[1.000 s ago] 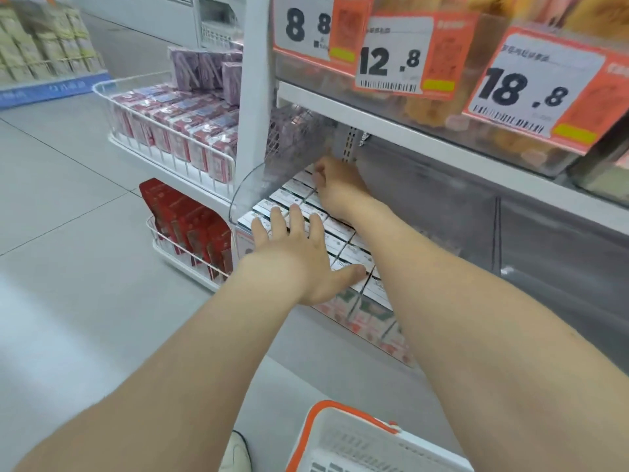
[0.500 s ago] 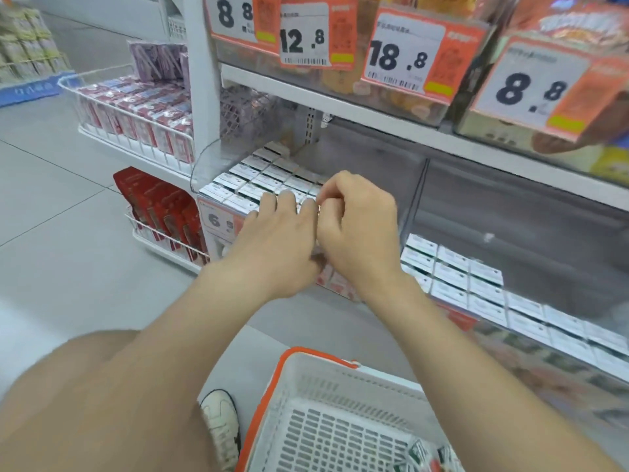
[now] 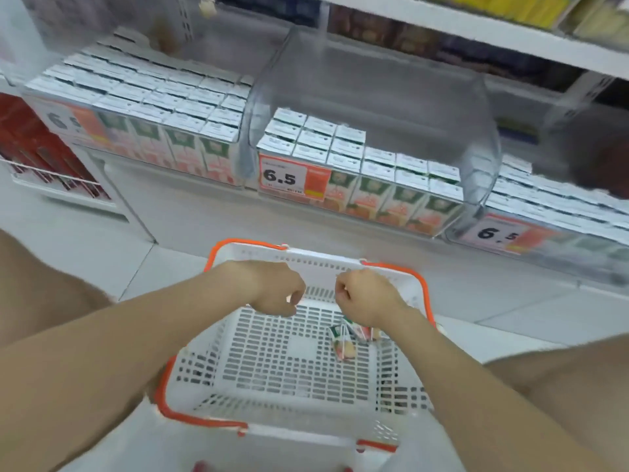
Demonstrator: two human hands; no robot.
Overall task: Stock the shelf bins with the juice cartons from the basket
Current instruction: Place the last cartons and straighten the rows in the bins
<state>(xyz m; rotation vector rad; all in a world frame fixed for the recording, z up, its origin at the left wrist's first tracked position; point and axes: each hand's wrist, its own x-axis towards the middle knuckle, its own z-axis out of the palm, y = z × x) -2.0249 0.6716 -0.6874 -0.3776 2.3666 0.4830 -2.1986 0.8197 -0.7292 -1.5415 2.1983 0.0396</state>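
Left hand [image 3: 275, 289] and right hand [image 3: 366, 298] hovered side by side over the white basket [image 3: 320, 258], both clenched and holding nothing, a few juice cartons [image 3: 347, 340] lay at its right under the right wrist, far shelf bins [image 3: 490, 158] held rows of upright cartons.

Both hands have left the white juice cartons in the clear shelf bin [image 3: 190, 107] and come down over the white plastic basket with orange handles [image 3: 320, 257]. The left hand [image 3: 275, 288], flat before, now has curled fingers. The right hand [image 3: 366, 297] is a fist above the few small cartons in the basket [image 3: 344, 347].
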